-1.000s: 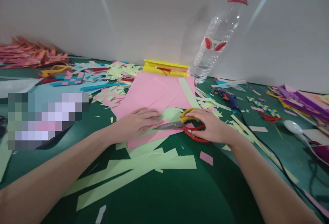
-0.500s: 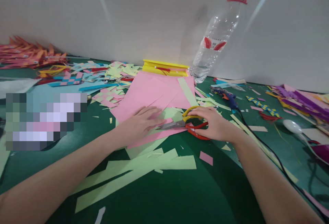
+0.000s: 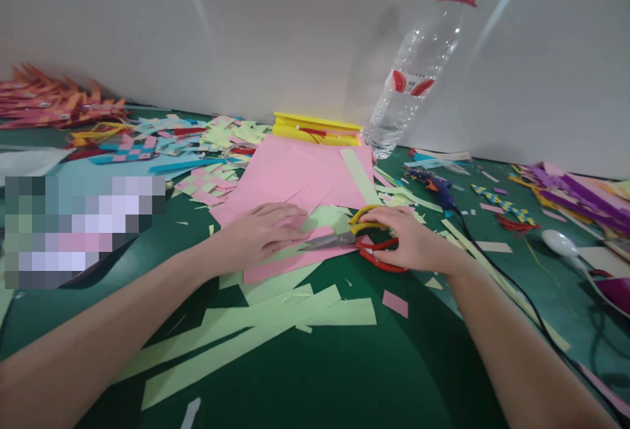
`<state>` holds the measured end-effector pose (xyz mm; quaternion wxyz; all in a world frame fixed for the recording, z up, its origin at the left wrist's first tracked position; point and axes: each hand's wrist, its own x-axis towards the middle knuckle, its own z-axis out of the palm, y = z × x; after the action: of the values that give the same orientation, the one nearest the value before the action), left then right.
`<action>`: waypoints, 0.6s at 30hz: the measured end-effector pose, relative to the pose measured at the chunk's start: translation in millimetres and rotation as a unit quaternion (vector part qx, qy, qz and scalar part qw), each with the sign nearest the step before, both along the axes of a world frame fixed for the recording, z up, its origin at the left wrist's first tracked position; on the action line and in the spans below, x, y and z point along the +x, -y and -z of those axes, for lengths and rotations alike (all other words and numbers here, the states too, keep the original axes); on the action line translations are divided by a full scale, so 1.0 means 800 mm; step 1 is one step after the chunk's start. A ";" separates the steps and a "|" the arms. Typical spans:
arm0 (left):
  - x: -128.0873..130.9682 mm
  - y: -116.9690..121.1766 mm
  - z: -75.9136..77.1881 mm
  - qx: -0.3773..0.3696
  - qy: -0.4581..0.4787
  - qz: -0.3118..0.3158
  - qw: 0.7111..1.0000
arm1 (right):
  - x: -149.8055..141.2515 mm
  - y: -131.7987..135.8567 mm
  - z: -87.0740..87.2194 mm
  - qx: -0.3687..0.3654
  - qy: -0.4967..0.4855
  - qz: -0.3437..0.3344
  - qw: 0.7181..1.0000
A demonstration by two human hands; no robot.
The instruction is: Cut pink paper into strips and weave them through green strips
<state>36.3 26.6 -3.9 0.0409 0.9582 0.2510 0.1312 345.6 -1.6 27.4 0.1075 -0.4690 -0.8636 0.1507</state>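
Note:
My left hand (image 3: 263,235) lies flat with fingers stretched out over pink paper (image 3: 290,170) and a pale green sheet (image 3: 327,220). A pink strip (image 3: 295,263) shows below that hand. On the right, my right hand (image 3: 406,235) grips a pair of scissors (image 3: 337,240) by its yellow and red handles. The blades point left over the paper, with their tips close to my left fingers. Several pale green strips (image 3: 290,314) lie on the green table nearer to me.
A plastic bottle (image 3: 411,81) leans at the back beside a yellow folder-like piece (image 3: 315,128). To the right are a blue glue gun (image 3: 438,189), its black cord (image 3: 497,271) and a white spoon (image 3: 561,243). Woven paper scraps (image 3: 211,180) and a blurred-out patch occupy the left.
My left hand has shifted slightly to the left over the paper. The right hand and the scissors have hardly moved.

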 end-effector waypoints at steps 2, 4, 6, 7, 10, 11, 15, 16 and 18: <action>0.002 0.000 0.002 0.007 0.000 -0.003 1.000 | -0.001 0.000 0.002 -0.002 0.000 -0.002 1.000; 0.004 -0.001 0.004 0.013 -0.004 -0.006 1.000 | -0.001 0.000 0.004 0.001 -0.002 -0.005 1.000; 0.004 -0.003 0.006 0.014 -0.009 -0.006 1.000 | -0.001 -0.001 0.005 0.005 -0.003 -0.007 1.000; 0.003 -0.003 0.007 0.012 -0.010 -0.005 1.000 | -0.001 -0.001 0.006 0.007 -0.004 -0.007 1.000; 0.002 -0.005 0.009 0.000 -0.001 -0.006 1.000 | -0.001 -0.002 0.008 0.008 0.001 -0.003 1.000; 0.001 -0.005 0.010 -0.006 0.002 -0.007 1.000 | -0.002 -0.002 0.008 0.007 0.004 -0.001 1.000; 0.001 -0.005 0.010 -0.032 0.016 -0.006 0.999 | -0.004 -0.002 0.008 0.012 0.003 -0.001 1.000; 0.001 -0.004 0.010 -0.038 0.021 -0.005 0.999 | -0.004 -0.001 0.007 0.011 0.002 0.000 1.000; 0.001 -0.004 0.008 -0.049 0.024 -0.006 0.999 | -0.004 0.000 0.004 0.003 0.006 0.004 1.000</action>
<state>37.3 29.6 -10.4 0.0928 0.9502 0.2614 0.1422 342.1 -1.3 23.8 0.1040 -0.4729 -0.8629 0.1445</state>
